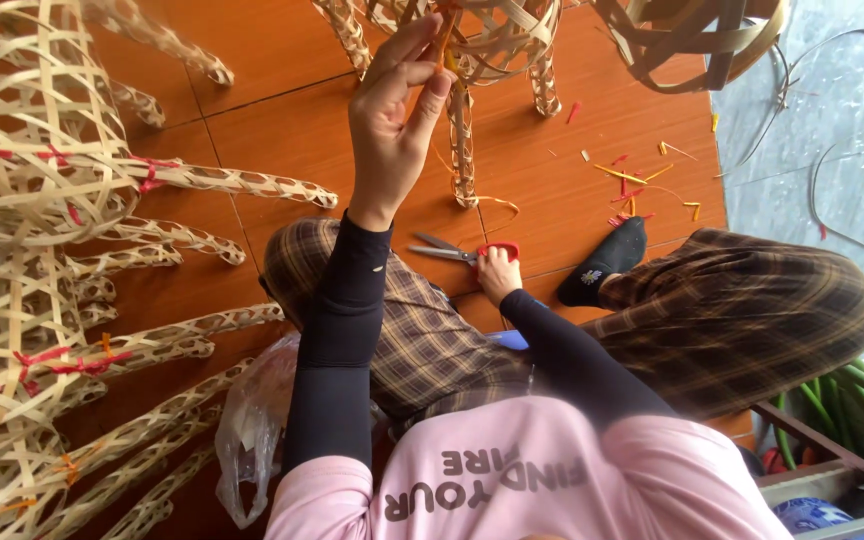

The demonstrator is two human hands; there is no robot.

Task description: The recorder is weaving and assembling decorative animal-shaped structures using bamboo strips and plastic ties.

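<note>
Fingers [422, 75] pinching one orange strip [445, 40] (left hand [392, 125]), right hand [497, 275] gripping one pair of scissors [462, 251]

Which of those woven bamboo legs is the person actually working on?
The upright woven leg at top centre, just right of the raised left hand, which pinches an orange strip beside it. The other woven legs lie untouched to the left.

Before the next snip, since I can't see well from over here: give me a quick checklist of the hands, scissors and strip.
1. Left hand pinching the orange strip at the woven bamboo figure: ok.
2. Right hand on the red-handled scissors: ok.
3. Blades closed: ok.
4. Blades at the strip: not ok, they lie low on the floor.
5. Strip tied off: cannot tell.
</note>
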